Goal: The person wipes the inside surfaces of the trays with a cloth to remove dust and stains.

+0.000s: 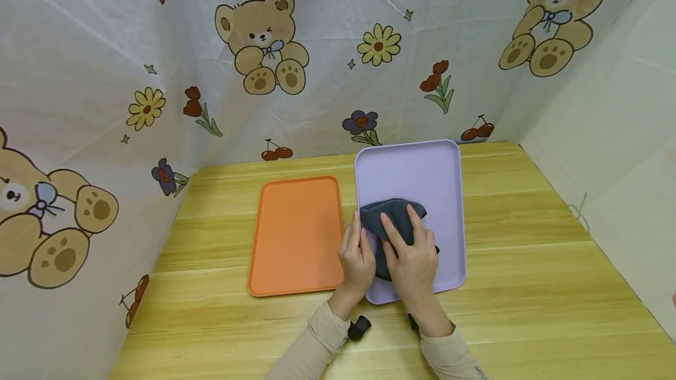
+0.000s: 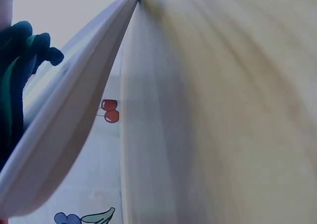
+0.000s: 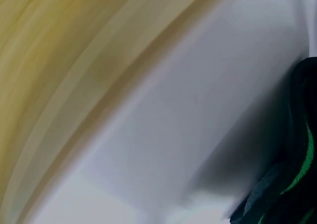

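A lilac tray [image 1: 443, 192] stands tilted, one side raised off the wooden table in the left wrist view. At its left rim my left hand [image 1: 357, 260] grips the edge, fingers pointing away along it. On the tray lies a bunched dark grey cloth [image 1: 381, 260], with green showing in its folds in the right wrist view. Fingers spread and fairly straight, my right hand [image 1: 414, 263] presses on the cloth from above. Both wrist views show the cloth [image 2: 12, 85] and the tray [image 3: 163, 120], with hardly any of the hands.
An orange tray [image 1: 298, 236] lies flat just left of the lilac one. Wooden tabletop [image 1: 528, 263] extends to the right. Behind stands a white curtain [image 1: 327, 75] printed with bears and flowers. A small black object [image 1: 359, 328] is by the left wrist.
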### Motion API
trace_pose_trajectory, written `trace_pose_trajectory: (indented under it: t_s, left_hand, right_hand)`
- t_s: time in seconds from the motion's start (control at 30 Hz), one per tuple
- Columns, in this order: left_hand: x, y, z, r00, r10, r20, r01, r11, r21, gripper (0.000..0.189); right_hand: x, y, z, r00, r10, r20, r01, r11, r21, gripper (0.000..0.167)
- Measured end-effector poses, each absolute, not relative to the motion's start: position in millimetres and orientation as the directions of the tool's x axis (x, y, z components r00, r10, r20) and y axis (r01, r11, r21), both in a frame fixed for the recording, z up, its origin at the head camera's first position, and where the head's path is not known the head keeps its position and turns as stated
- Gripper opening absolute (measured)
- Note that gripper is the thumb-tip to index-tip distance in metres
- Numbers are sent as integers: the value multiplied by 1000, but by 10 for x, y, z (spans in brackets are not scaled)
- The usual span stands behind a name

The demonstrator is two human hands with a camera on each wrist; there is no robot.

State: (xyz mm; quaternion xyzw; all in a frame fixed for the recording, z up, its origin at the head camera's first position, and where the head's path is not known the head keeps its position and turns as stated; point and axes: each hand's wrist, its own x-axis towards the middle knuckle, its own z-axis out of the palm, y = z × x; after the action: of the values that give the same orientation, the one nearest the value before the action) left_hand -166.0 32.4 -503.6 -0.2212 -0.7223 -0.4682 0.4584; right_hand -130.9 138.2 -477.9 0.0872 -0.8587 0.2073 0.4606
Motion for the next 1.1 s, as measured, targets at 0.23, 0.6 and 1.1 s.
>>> trace_pose_trajectory:
  t_s: [0.23,0.6,1.1]
  left_hand:
    - [-1666,324,-5042,-479,-115,870,749,463,473,43]
    - [-1682,329,-5035,-470,-130,873,751,460,473,46]
    - [-1685,335,-5048,-482,-150,863,743,452,493,46]
  right_hand:
    - [-1319,1431,-4788,-560,57,827,-328,901,-284,48]
    - [-1332,1573,-4796,-555,103,825,-282,910,-304,51]
    - [-1357,1792,-4831,-559,192,806,-251,888,-386,54]
